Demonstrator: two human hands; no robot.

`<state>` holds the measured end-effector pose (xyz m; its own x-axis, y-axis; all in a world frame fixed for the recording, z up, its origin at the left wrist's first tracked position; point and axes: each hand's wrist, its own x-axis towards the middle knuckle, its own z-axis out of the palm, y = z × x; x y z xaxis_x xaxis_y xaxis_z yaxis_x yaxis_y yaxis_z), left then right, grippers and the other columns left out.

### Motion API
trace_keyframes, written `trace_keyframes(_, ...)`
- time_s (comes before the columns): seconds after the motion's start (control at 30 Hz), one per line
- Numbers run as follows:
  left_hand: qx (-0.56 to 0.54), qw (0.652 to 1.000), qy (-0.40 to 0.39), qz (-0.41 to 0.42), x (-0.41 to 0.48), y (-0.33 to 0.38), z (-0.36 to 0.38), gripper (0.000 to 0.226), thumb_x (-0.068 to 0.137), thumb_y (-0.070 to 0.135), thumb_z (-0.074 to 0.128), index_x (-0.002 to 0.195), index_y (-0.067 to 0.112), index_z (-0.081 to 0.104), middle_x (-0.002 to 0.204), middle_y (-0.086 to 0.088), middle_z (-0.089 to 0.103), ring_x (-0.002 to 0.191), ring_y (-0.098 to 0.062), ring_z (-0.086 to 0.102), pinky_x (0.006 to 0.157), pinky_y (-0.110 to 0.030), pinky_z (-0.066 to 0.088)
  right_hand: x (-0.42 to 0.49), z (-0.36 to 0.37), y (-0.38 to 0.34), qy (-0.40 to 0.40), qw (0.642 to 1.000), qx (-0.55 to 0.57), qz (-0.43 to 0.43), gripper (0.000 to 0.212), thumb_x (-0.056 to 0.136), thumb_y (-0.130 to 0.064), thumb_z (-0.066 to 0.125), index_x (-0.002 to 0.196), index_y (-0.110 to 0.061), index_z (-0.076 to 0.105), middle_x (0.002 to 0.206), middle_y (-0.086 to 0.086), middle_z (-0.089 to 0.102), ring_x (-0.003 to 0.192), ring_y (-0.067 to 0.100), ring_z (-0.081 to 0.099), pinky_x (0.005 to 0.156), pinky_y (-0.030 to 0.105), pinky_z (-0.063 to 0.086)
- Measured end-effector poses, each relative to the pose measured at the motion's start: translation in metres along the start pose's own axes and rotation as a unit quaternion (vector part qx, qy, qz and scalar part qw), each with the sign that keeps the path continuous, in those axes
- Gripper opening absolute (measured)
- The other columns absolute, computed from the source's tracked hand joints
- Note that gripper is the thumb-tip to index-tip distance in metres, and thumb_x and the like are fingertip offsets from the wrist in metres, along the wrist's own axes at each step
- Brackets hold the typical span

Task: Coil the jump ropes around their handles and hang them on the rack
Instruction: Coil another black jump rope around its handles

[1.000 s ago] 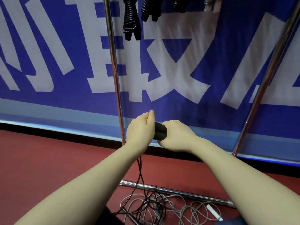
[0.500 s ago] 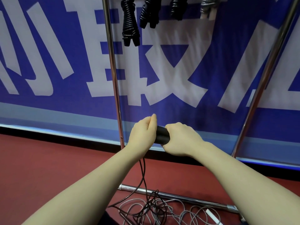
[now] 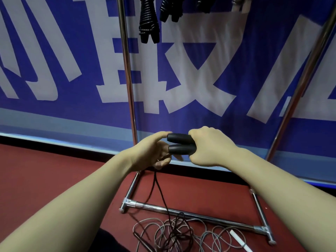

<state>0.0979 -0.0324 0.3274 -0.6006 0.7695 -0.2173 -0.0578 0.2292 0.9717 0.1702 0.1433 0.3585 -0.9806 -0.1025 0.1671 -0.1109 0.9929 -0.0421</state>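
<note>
Nearest the person, well below the fingers, a tangle of loose ropes (image 3: 174,231) is lying on the red floor (image 3: 45,179), grey strands mixing with dark ones, and a white handle (image 3: 240,240) is resting at its right edge. Just beyond the tangle, the chrome base bar (image 3: 190,215) of the rack is running across the floor. Two thin strands of black cord (image 3: 156,188) are rising from the tangle to the underside of the left hand (image 3: 154,151), whose lower fingers (image 3: 163,161) are curling around them while its forefinger is reaching out to touch the end of the upper handle. The two black handles (image 3: 180,142), smooth, matte and round-ended, are lying side by side, one above the other, with their right ends buried in the right hand (image 3: 212,148), which is clenching around both. Beyond the fingers, a chrome post (image 3: 127,70) is standing upright, and high above them coiled black ropes (image 3: 148,20) are hanging in front of a blue banner (image 3: 54,51) with large white characters.
</note>
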Motion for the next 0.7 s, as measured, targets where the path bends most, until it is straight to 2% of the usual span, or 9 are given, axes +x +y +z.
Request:
trace_keyframes(0.07, -0.030, 0.999, 0.029, 0.030, -0.003, 0.003, 0.003, 0.062, 0.094, 0.024, 0.025, 0.052, 0.011, 0.068, 0.043, 0.001, 0.043, 0.039, -0.012, 0.028, 0.053, -0.026, 0.028, 0.003, 0.005, 0.003, -0.004, 1.000, -0.008, -0.004, 0.022, 0.074, -0.021, 0.059, 0.071, -0.021, 0.036, 0.069, -0.003, 0.049, 0.062, 0.022, 0.048, 0.055, 0.031, 0.034)
trace_keyframes(0.1, -0.056, 0.997, 0.047, 0.040, -0.004, 0.004, 0.003, 0.056, 0.090, 0.020, 0.028, 0.045, 0.013, 0.060, 0.044, 0.004, 0.042, 0.041, -0.011, 0.026, 0.058, -0.028, 0.029, 0.004, 0.008, 0.005, -0.005, 1.000, -0.006, -0.003, 0.021, 0.074, -0.020, 0.058, 0.071, -0.020, 0.037, 0.069, -0.002, 0.050, 0.062, 0.022, 0.047, 0.054, 0.031, 0.034)
trace_keyframes(0.17, -0.059, 0.995, 0.059, 0.058, -0.006, 0.003, -0.001, 0.029, 0.079, 0.024, 0.042, 0.051, 0.018, 0.042, 0.049, 0.003, 0.031, 0.047, -0.014, 0.022, 0.060, -0.030, 0.028, 0.005, 0.014, 0.008, -0.006, 1.000, 0.001, 0.001, 0.020, 0.074, -0.019, 0.058, 0.071, -0.020, 0.038, 0.068, -0.002, 0.050, 0.059, 0.020, 0.046, 0.050, 0.029, 0.032)
trace_keyframes(0.23, 0.001, 0.997, 0.056, 0.057, -0.008, 0.000, -0.003, 0.033, 0.077, 0.029, 0.056, 0.056, 0.021, 0.032, 0.055, 0.003, 0.022, 0.052, -0.015, 0.015, 0.053, -0.028, 0.020, 0.004, 0.021, 0.010, -0.012, 1.000, -0.002, 0.007, 0.019, 0.075, -0.021, 0.058, 0.073, -0.020, 0.039, 0.069, -0.003, 0.051, 0.060, 0.020, 0.047, 0.050, 0.028, 0.032)
trace_keyframes(0.3, 0.087, 0.992, 0.078, 0.044, -0.009, -0.005, -0.002, 0.046, 0.089, 0.036, 0.065, 0.052, 0.026, 0.040, 0.058, 0.001, 0.021, 0.055, -0.016, 0.015, 0.055, -0.032, 0.013, 0.002, 0.026, 0.011, -0.021, 1.000, -0.013, 0.007, 0.015, 0.075, -0.023, 0.057, 0.078, -0.019, 0.043, 0.071, -0.003, 0.053, 0.065, 0.023, 0.052, 0.053, 0.030, 0.036)
trace_keyframes(0.4, 0.170, 0.980, 0.094, 0.043, -0.009, -0.006, 0.002, 0.040, 0.092, 0.036, 0.066, 0.053, 0.026, 0.063, 0.060, -0.005, 0.024, 0.057, -0.019, 0.019, 0.060, -0.038, 0.015, 0.004, 0.026, 0.011, -0.026, 0.999, -0.038, -0.005, 0.013, 0.077, -0.024, 0.055, 0.084, -0.017, 0.047, 0.072, -0.002, 0.053, 0.066, 0.024, 0.054, 0.056, 0.031, 0.038)
trace_keyframes(0.5, 0.190, 0.971, 0.141, 0.019, -0.007, -0.011, -0.007, 0.040, 0.085, 0.042, 0.072, 0.050, 0.025, 0.065, 0.054, -0.002, 0.034, 0.056, -0.018, 0.027, 0.058, -0.032, 0.023, 0.010, 0.030, 0.007, -0.037, 0.998, -0.046, -0.011, 0.013, 0.076, -0.024, 0.056, 0.082, -0.017, 0.046, 0.072, -0.002, 0.051, 0.064, 0.022, 0.051, 0.057, 0.031, 0.037)
trace_keyframes(0.6, 0.277, 0.944, 0.179, -0.003, -0.002, -0.016, -0.008, 0.044, 0.079, 0.051, 0.076, 0.049, 0.021, 0.066, 0.052, -0.002, 0.053, 0.059, -0.020, 0.041, 0.062, -0.031, 0.034, 0.012, 0.038, 0.004, -0.060, 0.997, -0.054, -0.006, 0.014, 0.076, -0.023, 0.055, 0.077, -0.020, 0.042, 0.071, -0.004, 0.047, 0.058, 0.017, 0.044, 0.056, 0.031, 0.035)
trace_keyframes(0.7, 0.310, 0.925, 0.218, -0.022, 0.004, -0.013, -0.004, 0.046, 0.077, 0.049, 0.078, 0.047, 0.019, 0.060, 0.043, 0.008, 0.054, 0.049, -0.012, 0.045, 0.059, -0.028, 0.039, 0.011, 0.039, 0.004, -0.066, 0.997, -0.044, 0.011, 0.014, 0.076, -0.023, 0.055, 0.075, -0.020, 0.041, 0.071, -0.003, 0.048, 0.061, 0.020, 0.046, 0.059, 0.031, 0.038)
